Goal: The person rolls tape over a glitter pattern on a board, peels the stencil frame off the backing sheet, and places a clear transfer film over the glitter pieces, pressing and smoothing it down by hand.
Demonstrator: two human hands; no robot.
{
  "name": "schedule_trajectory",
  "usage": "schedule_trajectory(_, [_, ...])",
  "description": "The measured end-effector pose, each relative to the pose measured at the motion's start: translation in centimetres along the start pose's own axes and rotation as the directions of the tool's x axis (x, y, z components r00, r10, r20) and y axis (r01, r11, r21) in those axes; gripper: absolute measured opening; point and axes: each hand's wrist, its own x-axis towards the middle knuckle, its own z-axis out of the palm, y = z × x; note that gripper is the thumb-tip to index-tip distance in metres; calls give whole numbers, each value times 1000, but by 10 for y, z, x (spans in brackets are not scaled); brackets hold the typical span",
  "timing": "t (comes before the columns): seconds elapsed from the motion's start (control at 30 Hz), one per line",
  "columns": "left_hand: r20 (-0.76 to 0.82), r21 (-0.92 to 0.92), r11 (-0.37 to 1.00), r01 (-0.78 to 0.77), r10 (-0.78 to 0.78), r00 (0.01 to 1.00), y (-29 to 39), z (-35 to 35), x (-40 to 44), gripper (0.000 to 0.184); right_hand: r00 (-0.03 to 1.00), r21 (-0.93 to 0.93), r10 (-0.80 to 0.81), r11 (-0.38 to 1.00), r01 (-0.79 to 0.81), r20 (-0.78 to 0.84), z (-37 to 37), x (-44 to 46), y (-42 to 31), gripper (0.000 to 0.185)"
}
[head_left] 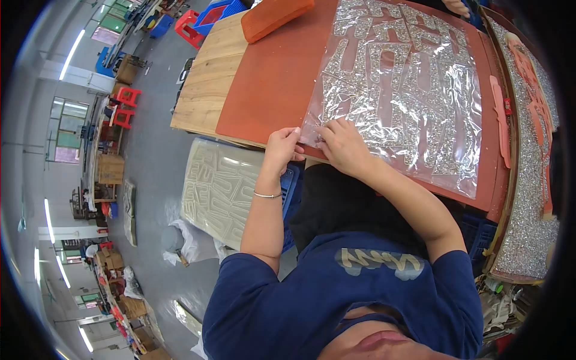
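Note:
A clear plastic film (459,114) lies over glittery silver cut-out shapes (390,120) on a red-brown mat (270,90). My left hand (284,150) is at the film's near left corner, thumb and fingers pinched together on its edge. Close beside it, my right hand (345,147) has its fingers bent down onto the film near the same corner. Whether those fingertips grip the film or only press on it is hard to see.
An orange-red block (277,19) rests on the mat's far left. To the right stands a glitter-covered board (519,234) with pink strips (501,123). A stack of pale cut sheets (219,192) sits below the table's left edge. Another person's hand (457,7) shows at the far edge.

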Motion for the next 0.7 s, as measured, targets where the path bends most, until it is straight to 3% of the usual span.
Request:
schedule_trajectory(0.03, [12,-132,991,14,-13,1000,-2,-1,0,24,1000,4,-2,1000,2,-2,4,1,-3,26])
schedule_trajectory(0.13, [76,-229,973,4,14,997,-7,-7,-1,24,1000,27,-5,1000,6,-21,15,8,-15,17])
schedule_trajectory(0.37, [66,-155,987,-47,58,996,-14,-3,4,26,989,-16,-28,1000,26,-142,43,21,-15,13])
schedule_trajectory(0.43, [-21,-127,989,-72,70,997,-19,-1,6,25,992,11,-42,999,43,-119,44,19,-15,13])
schedule_trajectory(0.57, [22,-128,988,-91,95,995,-17,-2,5,25,992,75,108,992,-103,-65,45,20,-14,12])
schedule_trajectory(0.7, [39,-58,994,-90,92,995,-18,0,6,25,987,40,147,989,-144,-61,42,24,-11,14])
